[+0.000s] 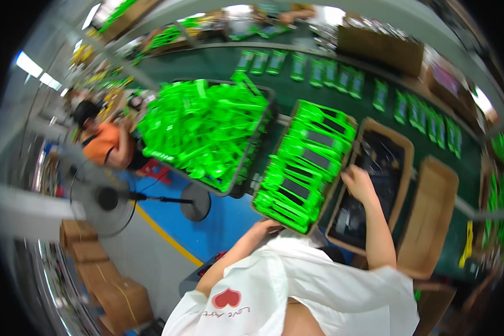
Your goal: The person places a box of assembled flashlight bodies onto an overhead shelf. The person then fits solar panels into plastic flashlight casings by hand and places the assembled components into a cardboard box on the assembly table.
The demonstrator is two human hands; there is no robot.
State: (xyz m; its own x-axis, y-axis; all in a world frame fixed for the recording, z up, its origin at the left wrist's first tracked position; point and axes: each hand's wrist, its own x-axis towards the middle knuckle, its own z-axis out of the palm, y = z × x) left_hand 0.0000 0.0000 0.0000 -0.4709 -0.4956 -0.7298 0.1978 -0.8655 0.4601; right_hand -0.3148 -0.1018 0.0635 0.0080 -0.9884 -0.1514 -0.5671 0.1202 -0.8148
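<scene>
Both hands are at the shallow cardboard carton (331, 193) of green plastic frames (285, 208)!
The left hand (267, 226) is at its near end, fingers partly hidden, grip impossible to call; the right hand (357, 181) is by its right edge, fingers curled together, and I can't tell whether they pinch anything. The frames lie packed in rows with dark panels among them, between the grey bin (271, 106) heaped with green parts on the left and a carton (407, 143) of black pieces on the right.
</scene>
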